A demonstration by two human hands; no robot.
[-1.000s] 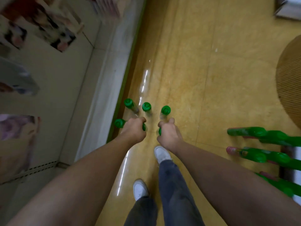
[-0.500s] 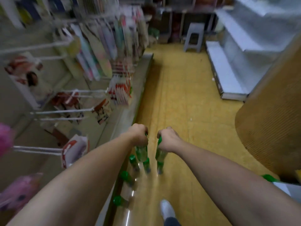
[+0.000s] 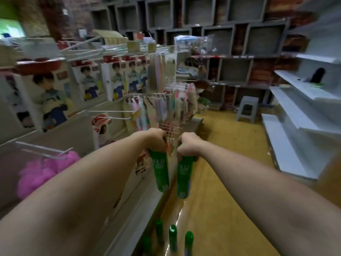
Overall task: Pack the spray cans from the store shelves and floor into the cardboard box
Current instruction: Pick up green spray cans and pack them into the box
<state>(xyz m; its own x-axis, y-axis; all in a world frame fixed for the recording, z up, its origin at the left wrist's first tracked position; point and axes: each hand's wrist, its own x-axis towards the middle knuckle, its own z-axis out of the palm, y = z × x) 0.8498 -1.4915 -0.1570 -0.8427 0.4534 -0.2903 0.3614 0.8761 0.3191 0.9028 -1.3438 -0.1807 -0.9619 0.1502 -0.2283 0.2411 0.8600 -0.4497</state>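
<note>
My left hand grips the top of a green spray can that hangs upright below it. My right hand holds a second green spray can the same way, close beside the first. Both cans are well above the yellow floor. Several more green spray cans stand on the floor by the base of the left shelf, at the bottom of the view. No cardboard box is in sight.
A hook rack with hanging packets and a pink bath sponge runs along the left. White shelves line the right side. A grey plastic stool stands at the aisle's far end, before grey cubby shelves.
Both hands have lifted a can each off the floor to about waist height. The view has swung up from the floor to the aisle ahead.
</note>
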